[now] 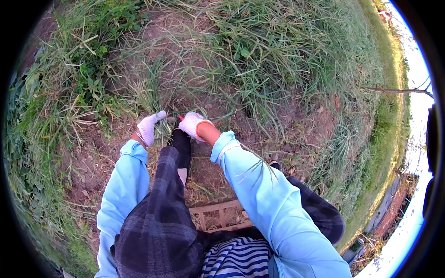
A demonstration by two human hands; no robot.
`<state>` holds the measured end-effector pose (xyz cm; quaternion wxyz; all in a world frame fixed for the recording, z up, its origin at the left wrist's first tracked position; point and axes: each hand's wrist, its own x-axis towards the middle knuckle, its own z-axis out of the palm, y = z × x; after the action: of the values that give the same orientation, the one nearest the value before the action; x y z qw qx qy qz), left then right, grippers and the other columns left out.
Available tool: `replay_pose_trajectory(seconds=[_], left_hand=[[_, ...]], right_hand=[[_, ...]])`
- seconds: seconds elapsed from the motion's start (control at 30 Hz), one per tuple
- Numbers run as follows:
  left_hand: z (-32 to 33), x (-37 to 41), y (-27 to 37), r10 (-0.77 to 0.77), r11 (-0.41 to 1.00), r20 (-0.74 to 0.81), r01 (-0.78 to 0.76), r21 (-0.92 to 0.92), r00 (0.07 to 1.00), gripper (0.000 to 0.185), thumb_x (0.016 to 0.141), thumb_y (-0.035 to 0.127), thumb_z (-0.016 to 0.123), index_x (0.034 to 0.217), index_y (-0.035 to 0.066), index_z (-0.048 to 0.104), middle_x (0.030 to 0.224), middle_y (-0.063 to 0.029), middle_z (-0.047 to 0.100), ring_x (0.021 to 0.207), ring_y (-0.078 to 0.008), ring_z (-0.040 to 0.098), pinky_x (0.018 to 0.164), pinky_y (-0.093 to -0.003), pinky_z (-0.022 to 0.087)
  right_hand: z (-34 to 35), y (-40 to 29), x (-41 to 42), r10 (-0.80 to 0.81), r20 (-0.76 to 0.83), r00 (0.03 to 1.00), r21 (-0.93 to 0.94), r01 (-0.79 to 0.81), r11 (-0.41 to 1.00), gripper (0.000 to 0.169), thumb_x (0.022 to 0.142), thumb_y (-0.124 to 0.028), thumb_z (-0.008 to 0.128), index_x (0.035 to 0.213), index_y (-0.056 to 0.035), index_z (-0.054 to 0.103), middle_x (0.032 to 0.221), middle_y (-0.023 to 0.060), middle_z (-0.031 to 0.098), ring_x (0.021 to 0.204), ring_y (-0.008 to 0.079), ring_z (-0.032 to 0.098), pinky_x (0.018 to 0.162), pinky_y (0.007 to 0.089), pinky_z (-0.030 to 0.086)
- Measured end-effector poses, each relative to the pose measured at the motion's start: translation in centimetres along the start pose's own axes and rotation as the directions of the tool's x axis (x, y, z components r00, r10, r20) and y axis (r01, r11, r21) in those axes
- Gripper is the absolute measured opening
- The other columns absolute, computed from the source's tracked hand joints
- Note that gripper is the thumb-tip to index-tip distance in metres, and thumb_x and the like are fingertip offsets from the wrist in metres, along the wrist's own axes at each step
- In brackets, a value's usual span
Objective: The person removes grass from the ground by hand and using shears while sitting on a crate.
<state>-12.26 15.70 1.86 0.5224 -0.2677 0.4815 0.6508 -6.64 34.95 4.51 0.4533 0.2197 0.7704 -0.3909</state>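
Observation:
My left hand (148,127), in a white knit glove, is closed around a bunch of long grass stems (162,129). The blades spread up and away from the fist towards the standing grass. Close on its right, my right hand (195,125) makes a fist in a white glove with an orange cuff. A small red piece (181,118) sticks out of that fist, apparently part of a tool's handle; the rest is hidden. Just below both hands is my black shoe (181,140), on bare brown soil (205,153).
Dense grass (278,52) grows ahead and to the right, with leafy weeds (94,87) at the left. A low slatted wooden seat (222,217) is under me. A loose grass stalk (260,166) lies across my right sleeve. At the far right, a bare branch (399,90) juts in.

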Motion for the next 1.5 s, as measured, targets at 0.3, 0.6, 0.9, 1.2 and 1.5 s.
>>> replay_pose_trajectory(seconds=[0.3,0.6,0.9,1.2,1.5], left_hand=[[0.7,0.2,-0.7,0.069,0.998,0.089,-0.068,-0.014,0.994,0.033,0.091,0.030,0.061,0.108,0.002,0.064,0.096,-0.0109,0.070,0.078,-0.0215,0.069,0.068,-0.0347,0.058],[1.6,-0.6,-1.3,0.130,0.989,0.041,-0.127,-0.077,0.991,0.028,0.090,0.027,0.065,0.107,0.005,0.059,0.092,-0.0090,0.069,0.074,-0.0197,0.067,0.069,-0.0343,0.057],[0.7,0.7,-2.3,0.100,0.993,-0.166,-0.109,-0.048,0.981,0.025,0.091,0.025,0.065,0.110,0.009,0.061,0.090,-0.0055,0.068,0.071,-0.0180,0.064,0.061,-0.0337,0.055],[-0.3,-1.5,-2.8,0.256,0.966,-0.112,-0.249,0.071,0.960,0.025,0.087,0.016,0.070,0.109,0.008,0.062,0.087,-0.0021,0.066,0.073,-0.0149,0.064,0.062,-0.0300,0.054],[-2.9,-11.9,-7.1,0.413,0.793,-0.055,-0.329,0.513,0.909,0.028,0.089,0.015,0.068,0.113,0.003,0.062,0.097,-0.0036,0.067,0.085,-0.0140,0.062,0.077,-0.0313,0.051]], right_hand=[[2.2,2.5,-1.6,-0.006,-0.143,0.990,0.267,0.044,0.963,0.030,0.081,-0.027,0.057,0.085,0.0031,0.061,0.073,0.0151,0.063,0.067,0.0283,0.064,0.063,0.0426,0.049],[2.0,4.7,-3.5,0.046,0.114,0.992,0.601,-0.106,0.792,0.024,0.087,-0.027,0.060,0.086,-0.0045,0.053,0.067,0.0073,0.055,0.050,0.0205,0.056,0.044,0.0384,0.047],[-0.1,0.7,-1.2,0.107,0.178,0.978,0.345,-0.164,0.924,0.028,0.085,-0.025,0.057,0.088,0.0027,0.057,0.069,0.0127,0.057,0.053,0.0276,0.058,0.046,0.0446,0.051],[0.5,1.1,-3.0,-0.013,0.038,0.999,0.171,0.007,0.985,0.031,0.082,-0.023,0.057,0.087,0.0075,0.058,0.074,0.0167,0.061,0.060,0.0277,0.060,0.053,0.0455,0.045],[4.5,2.0,-8.2,-0.199,-0.100,0.975,-0.230,0.172,0.958,0.044,0.083,-0.034,0.051,0.110,-0.0024,0.064,0.110,0.0254,0.064,0.107,0.0399,0.060,0.093,0.0458,0.047]])
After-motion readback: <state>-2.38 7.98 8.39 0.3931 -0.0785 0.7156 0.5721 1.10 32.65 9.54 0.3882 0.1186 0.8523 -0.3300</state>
